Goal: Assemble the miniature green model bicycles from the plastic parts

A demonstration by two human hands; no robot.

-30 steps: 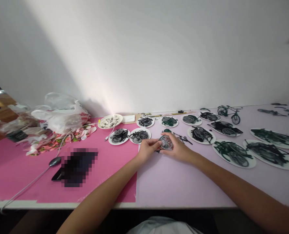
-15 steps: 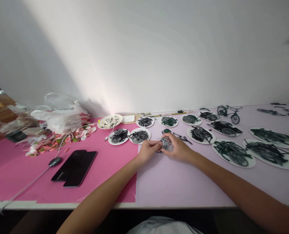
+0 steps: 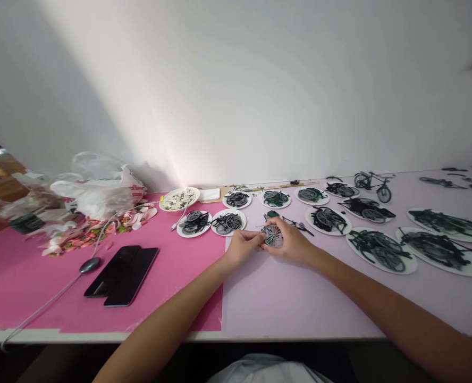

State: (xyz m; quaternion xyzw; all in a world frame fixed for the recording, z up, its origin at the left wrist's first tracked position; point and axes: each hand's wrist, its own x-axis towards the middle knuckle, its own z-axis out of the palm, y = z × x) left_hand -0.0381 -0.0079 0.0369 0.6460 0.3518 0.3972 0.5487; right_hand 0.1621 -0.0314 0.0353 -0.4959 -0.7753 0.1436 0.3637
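Observation:
A small grey spoked wheel (image 3: 274, 236) is held between both hands above the lilac part of the table. My right hand (image 3: 292, 242) grips its rim with thumb and fingers. My left hand (image 3: 242, 248) pinches at the wheel's left edge, its fingertips together. Just behind the hands lie dark bicycle parts (image 3: 297, 224), partly hidden by my right hand. White plates with dark and grey bicycle parts stand around, among them one plate (image 3: 243, 214) behind my left hand and another (image 3: 308, 214) to the right of my right hand.
An assembled toy bicycle (image 3: 373, 183) stands at the back right. More loaded plates (image 3: 413, 263) are at the right. On the pink left side are two black phones (image 3: 130, 279), a cable with a dark oval piece (image 3: 90, 265), flower petals (image 3: 100, 230) and a plastic bag (image 3: 100, 194).
The wheel has turned slightly and shifted a little to the right between my fingers. Both hands keep nearly the same place.

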